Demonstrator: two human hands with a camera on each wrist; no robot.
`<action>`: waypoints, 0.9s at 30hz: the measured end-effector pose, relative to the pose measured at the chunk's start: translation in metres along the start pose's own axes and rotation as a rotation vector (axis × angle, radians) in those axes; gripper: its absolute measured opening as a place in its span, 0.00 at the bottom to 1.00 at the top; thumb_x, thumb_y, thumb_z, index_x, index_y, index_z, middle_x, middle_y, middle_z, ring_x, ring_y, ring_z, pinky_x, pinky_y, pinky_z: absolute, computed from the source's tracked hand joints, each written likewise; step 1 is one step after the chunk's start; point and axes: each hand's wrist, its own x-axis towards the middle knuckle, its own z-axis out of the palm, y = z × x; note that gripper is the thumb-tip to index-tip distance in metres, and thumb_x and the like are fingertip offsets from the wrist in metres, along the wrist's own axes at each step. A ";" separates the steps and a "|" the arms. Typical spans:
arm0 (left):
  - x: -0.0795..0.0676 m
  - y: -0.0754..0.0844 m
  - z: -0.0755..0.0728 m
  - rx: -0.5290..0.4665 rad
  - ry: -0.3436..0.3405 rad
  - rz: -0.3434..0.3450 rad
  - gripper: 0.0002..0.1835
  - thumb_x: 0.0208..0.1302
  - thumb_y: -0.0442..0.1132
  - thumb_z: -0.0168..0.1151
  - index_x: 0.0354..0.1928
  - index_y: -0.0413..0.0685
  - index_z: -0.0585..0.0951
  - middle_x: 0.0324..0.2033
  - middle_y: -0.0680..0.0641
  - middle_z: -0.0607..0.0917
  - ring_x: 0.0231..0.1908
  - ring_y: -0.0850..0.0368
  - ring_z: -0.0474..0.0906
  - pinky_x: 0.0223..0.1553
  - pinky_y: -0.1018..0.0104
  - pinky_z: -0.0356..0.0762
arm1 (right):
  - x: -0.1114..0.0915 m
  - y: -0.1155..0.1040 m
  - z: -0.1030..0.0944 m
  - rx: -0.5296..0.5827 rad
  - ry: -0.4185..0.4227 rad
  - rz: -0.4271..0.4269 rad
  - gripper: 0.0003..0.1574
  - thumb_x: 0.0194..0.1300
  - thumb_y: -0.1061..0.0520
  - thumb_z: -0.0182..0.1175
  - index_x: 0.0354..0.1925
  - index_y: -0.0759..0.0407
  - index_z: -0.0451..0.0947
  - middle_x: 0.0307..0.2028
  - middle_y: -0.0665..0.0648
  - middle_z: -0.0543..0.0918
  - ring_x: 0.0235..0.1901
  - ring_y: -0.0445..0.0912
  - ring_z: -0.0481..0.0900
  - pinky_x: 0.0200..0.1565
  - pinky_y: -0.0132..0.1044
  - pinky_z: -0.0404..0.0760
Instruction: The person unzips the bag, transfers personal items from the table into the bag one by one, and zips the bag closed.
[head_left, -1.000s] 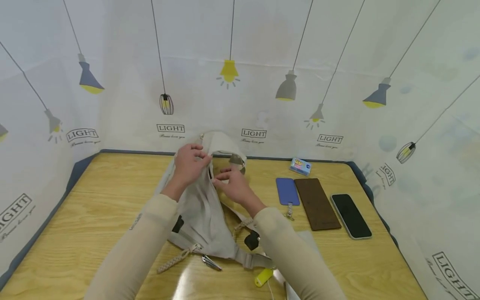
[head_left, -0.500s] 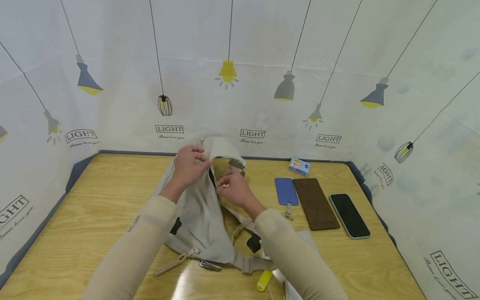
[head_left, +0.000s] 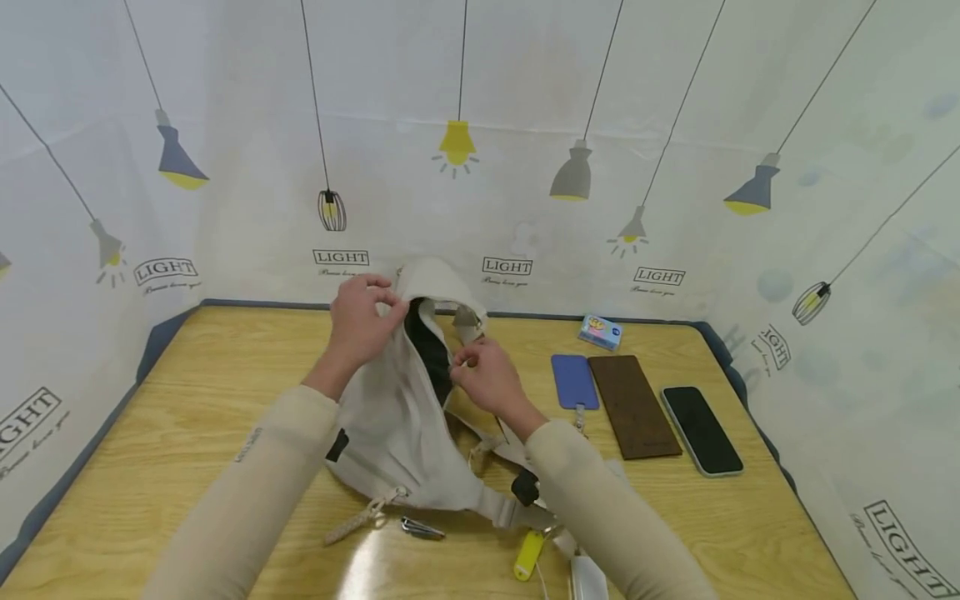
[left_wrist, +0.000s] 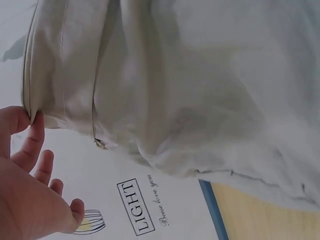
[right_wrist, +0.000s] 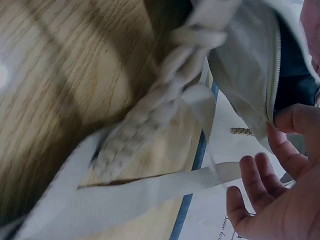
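A cream-coloured sling bag [head_left: 390,425] stands propped on the table, its zipped opening [head_left: 431,354] spread apart over a dark lining. My left hand [head_left: 363,321] pinches the left edge of the opening near the top; the left wrist view shows thumb and index finger [left_wrist: 33,135] on the fabric edge. On the other side my right hand [head_left: 491,379] pinches the zipper edge [right_wrist: 274,107] between thumb and index finger, the other fingers loosely bent. A braided pull [right_wrist: 140,125] hangs in front of the right wrist camera. The inside of the bag is mostly dark.
Right of the bag lie a blue card holder [head_left: 575,382], a brown wallet [head_left: 636,408], a phone [head_left: 702,431] and a small blue box [head_left: 601,332]. Nail clippers [head_left: 422,528] and a yellow tag [head_left: 528,556] lie in front. A printed sheet walls the table's back.
Both hands have drawn the bag's edges apart, the left going left and the right going right. The narrow slit has become a wide opening with dark lining showing.
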 end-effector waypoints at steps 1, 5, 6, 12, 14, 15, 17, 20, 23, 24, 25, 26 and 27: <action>0.000 0.001 -0.003 -0.009 0.011 -0.002 0.13 0.63 0.43 0.60 0.32 0.40 0.87 0.55 0.42 0.79 0.63 0.40 0.67 0.61 0.34 0.58 | -0.001 0.000 -0.002 -0.005 0.009 0.002 0.07 0.59 0.56 0.61 0.33 0.54 0.85 0.48 0.58 0.79 0.46 0.51 0.79 0.48 0.46 0.79; 0.003 0.003 -0.019 -0.028 0.084 0.006 0.13 0.64 0.42 0.58 0.32 0.39 0.86 0.55 0.41 0.79 0.63 0.39 0.65 0.62 0.33 0.56 | -0.002 -0.004 -0.015 -0.011 0.082 0.000 0.08 0.60 0.53 0.62 0.33 0.54 0.85 0.49 0.58 0.76 0.46 0.52 0.81 0.47 0.47 0.80; 0.004 0.004 -0.023 -0.037 0.108 0.006 0.14 0.64 0.42 0.57 0.31 0.38 0.85 0.55 0.41 0.79 0.63 0.39 0.65 0.62 0.34 0.56 | -0.002 -0.006 -0.020 -0.004 0.103 -0.003 0.08 0.61 0.53 0.62 0.32 0.54 0.85 0.49 0.58 0.75 0.46 0.53 0.81 0.46 0.47 0.79; 0.011 0.007 -0.050 -0.073 0.275 -0.018 0.16 0.64 0.42 0.53 0.30 0.36 0.83 0.53 0.41 0.79 0.61 0.40 0.67 0.63 0.37 0.56 | 0.004 -0.016 -0.046 0.048 0.194 -0.059 0.10 0.63 0.53 0.61 0.32 0.57 0.85 0.50 0.59 0.72 0.45 0.53 0.75 0.45 0.46 0.74; 0.014 0.009 -0.059 -0.069 0.314 -0.033 0.16 0.64 0.42 0.52 0.30 0.36 0.82 0.52 0.41 0.79 0.61 0.41 0.67 0.63 0.38 0.56 | 0.007 -0.020 -0.054 0.056 0.207 -0.083 0.10 0.63 0.54 0.61 0.32 0.58 0.84 0.52 0.60 0.71 0.47 0.53 0.73 0.46 0.47 0.73; 0.015 0.011 -0.063 -0.064 0.330 -0.040 0.16 0.64 0.42 0.51 0.29 0.35 0.82 0.52 0.41 0.79 0.60 0.41 0.67 0.63 0.38 0.56 | 0.008 -0.023 -0.058 0.063 0.211 -0.093 0.10 0.63 0.54 0.60 0.32 0.58 0.84 0.52 0.60 0.71 0.49 0.54 0.72 0.47 0.48 0.72; 0.017 0.013 -0.071 -0.040 0.359 -0.054 0.17 0.63 0.42 0.51 0.29 0.35 0.82 0.51 0.40 0.79 0.59 0.40 0.68 0.62 0.37 0.57 | 0.011 -0.026 -0.065 0.074 0.216 -0.103 0.10 0.63 0.54 0.60 0.32 0.59 0.83 0.54 0.62 0.71 0.53 0.54 0.71 0.51 0.50 0.72; 0.017 0.016 -0.084 0.003 0.366 -0.104 0.18 0.63 0.43 0.49 0.30 0.35 0.82 0.52 0.40 0.79 0.59 0.40 0.68 0.62 0.38 0.58 | 0.015 -0.027 -0.073 0.095 0.205 -0.091 0.11 0.63 0.55 0.59 0.31 0.61 0.82 0.57 0.63 0.70 0.58 0.56 0.70 0.56 0.53 0.71; 0.016 0.014 -0.092 0.045 0.323 -0.167 0.19 0.64 0.45 0.48 0.31 0.36 0.82 0.53 0.40 0.77 0.60 0.39 0.66 0.62 0.37 0.57 | 0.018 -0.023 -0.077 0.120 0.178 -0.052 0.12 0.64 0.55 0.58 0.31 0.62 0.81 0.58 0.62 0.68 0.60 0.55 0.67 0.60 0.53 0.69; 0.016 0.012 -0.092 0.057 0.293 -0.186 0.20 0.65 0.46 0.47 0.32 0.37 0.82 0.53 0.40 0.77 0.60 0.39 0.65 0.62 0.36 0.57 | 0.018 -0.021 -0.077 0.127 0.167 -0.040 0.12 0.64 0.55 0.58 0.31 0.62 0.81 0.58 0.62 0.68 0.60 0.55 0.67 0.60 0.53 0.68; 0.014 0.011 -0.092 0.068 0.266 -0.195 0.20 0.65 0.47 0.47 0.31 0.37 0.82 0.54 0.40 0.76 0.61 0.38 0.65 0.62 0.36 0.56 | 0.018 -0.019 -0.076 0.134 0.155 -0.029 0.12 0.65 0.55 0.58 0.31 0.62 0.81 0.58 0.62 0.67 0.61 0.55 0.66 0.61 0.53 0.67; 0.013 0.008 -0.091 0.078 0.240 -0.198 0.20 0.65 0.46 0.47 0.31 0.38 0.82 0.53 0.40 0.76 0.61 0.37 0.64 0.61 0.35 0.56 | 0.018 -0.018 -0.076 0.143 0.142 -0.021 0.12 0.65 0.55 0.58 0.31 0.62 0.81 0.57 0.62 0.67 0.61 0.55 0.65 0.62 0.53 0.67; 0.012 0.006 -0.089 0.088 0.214 -0.199 0.20 0.65 0.46 0.46 0.31 0.38 0.82 0.54 0.39 0.76 0.62 0.37 0.64 0.61 0.34 0.56 | 0.018 -0.016 -0.074 0.143 0.132 -0.017 0.12 0.65 0.54 0.58 0.32 0.62 0.81 0.57 0.61 0.67 0.61 0.55 0.65 0.62 0.53 0.67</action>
